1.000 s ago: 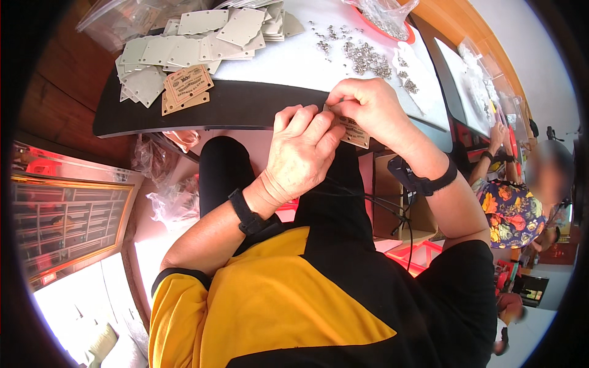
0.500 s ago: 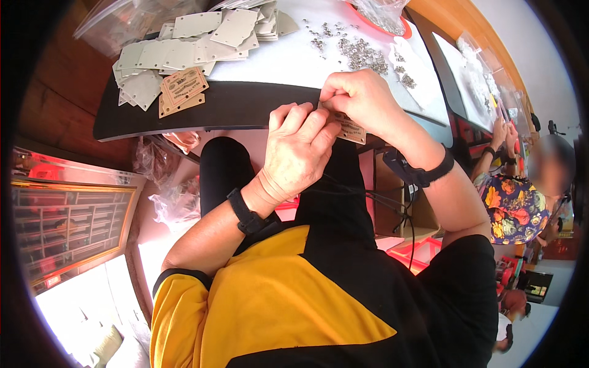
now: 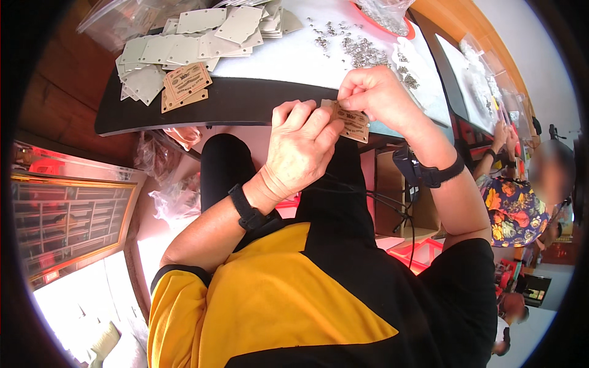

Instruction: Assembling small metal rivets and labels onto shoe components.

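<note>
A brown printed card [image 3: 354, 126] with holes near its edges is tilted up just off the table's near edge. The fingers of my left hand [image 3: 300, 147] close round its left side. Above it my right hand [image 3: 383, 98] has thumb and forefinger pinched together at the card's upper edge; whatever lies between those fingertips is too small to make out. Two or more similar brown cards [image 3: 186, 84] lie stacked on the table's dark edge to the left. Beyond them spreads a pile of pale grey cards [image 3: 184, 49] with corner holes.
Small metal pieces [image 3: 366, 52] are scattered on the white tabletop, near a red bowl [image 3: 402, 26] holding a plastic bag. Clear bags [image 3: 116, 24] sit at the far left. Cables [image 3: 392, 211] hang below my right forearm. At right, another person [image 3: 515, 205] works at a neighbouring table.
My right hand has moved slightly right and its pinch now sits higher over the card. More of the card's printed face shows. My left hand keeps its grip almost in place.
</note>
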`<state>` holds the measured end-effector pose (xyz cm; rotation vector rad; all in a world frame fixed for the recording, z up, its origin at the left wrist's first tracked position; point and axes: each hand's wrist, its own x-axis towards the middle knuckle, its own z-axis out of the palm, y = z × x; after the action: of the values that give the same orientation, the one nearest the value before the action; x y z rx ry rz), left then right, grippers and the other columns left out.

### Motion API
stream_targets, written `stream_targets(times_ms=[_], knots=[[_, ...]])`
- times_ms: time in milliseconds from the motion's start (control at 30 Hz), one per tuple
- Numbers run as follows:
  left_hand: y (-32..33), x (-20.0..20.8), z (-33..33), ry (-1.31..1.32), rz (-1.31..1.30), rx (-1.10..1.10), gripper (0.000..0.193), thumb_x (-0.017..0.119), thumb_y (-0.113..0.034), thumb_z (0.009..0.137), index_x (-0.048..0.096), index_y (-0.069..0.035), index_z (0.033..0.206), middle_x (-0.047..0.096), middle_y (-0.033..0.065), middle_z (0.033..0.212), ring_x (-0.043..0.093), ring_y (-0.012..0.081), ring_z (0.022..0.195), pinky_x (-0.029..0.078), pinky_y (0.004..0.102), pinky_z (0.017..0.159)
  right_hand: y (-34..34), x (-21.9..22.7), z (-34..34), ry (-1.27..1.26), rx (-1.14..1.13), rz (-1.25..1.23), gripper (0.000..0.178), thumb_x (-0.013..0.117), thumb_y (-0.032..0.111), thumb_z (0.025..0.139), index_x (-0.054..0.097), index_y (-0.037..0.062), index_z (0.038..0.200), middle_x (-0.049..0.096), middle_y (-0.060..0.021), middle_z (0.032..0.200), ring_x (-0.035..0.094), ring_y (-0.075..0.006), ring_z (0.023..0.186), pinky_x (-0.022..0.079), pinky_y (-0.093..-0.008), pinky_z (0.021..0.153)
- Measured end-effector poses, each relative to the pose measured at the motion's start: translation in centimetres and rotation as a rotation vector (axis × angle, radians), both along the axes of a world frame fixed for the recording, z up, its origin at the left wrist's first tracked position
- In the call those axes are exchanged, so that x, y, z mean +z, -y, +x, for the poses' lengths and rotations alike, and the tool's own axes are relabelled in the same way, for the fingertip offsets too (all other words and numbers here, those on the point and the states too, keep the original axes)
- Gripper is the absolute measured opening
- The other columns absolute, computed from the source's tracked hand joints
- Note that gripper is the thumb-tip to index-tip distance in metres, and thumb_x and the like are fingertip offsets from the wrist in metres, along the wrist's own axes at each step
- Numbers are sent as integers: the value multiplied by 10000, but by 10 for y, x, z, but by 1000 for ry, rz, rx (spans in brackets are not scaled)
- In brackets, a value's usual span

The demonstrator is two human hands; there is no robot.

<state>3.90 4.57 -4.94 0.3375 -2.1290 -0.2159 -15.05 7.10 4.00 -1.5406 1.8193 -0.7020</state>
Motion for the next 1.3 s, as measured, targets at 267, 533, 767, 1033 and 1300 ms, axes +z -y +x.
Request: stream_targets(times_ms=[267, 533, 767, 1033, 1300], knots=[[0, 0, -1, 6, 10, -5, 351, 719, -97, 681, 641, -102, 1023, 592, 45, 1117, 543, 274, 1024, 378, 426, 912, 5, -4, -2, 116, -48, 59, 69, 678, -10, 721, 690, -3, 789, 618, -35, 637, 498, -79, 469, 394, -247, 405], [0, 1, 1, 14, 22, -2, 377, 720, -99, 658, 642, -100, 1026, 588, 49, 1114, 543, 274, 1024, 383, 430, 910, 7, 1, 2, 151, -49, 104, 17, 655, -21, 784, 648, -10, 773, 580, -13, 619, 455, -65, 448, 338, -218, 417], [0, -1, 0, -11, 21, -11, 384, 722, -99, 652, 642, -102, 1028, 586, 47, 1123, 539, 274, 1023, 383, 431, 910, 8, 4, 5, 134, -78, 139, 26, 666, -6, 769, 644, -12, 757, 570, -20, 609, 462, -74, 449, 323, -226, 403], [1, 1, 1, 11, 23, -9, 381, 726, -99, 654, 641, -106, 1025, 590, 44, 1109, 544, 278, 1015, 379, 429, 913, 20, 12, 8, 133, -106, 222, 16, 657, -10, 740, 645, -21, 741, 548, -47, 572, 475, -98, 420, 332, -242, 357], [1, 5, -2, 0, -2, -11, 355, 730, -78, 680, 637, -105, 1022, 599, 43, 1081, 550, 285, 997, 382, 424, 885, 27, 12, 6, 123, -78, 262, 53, 669, -34, 717, 618, -40, 709, 541, -74, 555, 489, -121, 407, 360, -252, 333]])
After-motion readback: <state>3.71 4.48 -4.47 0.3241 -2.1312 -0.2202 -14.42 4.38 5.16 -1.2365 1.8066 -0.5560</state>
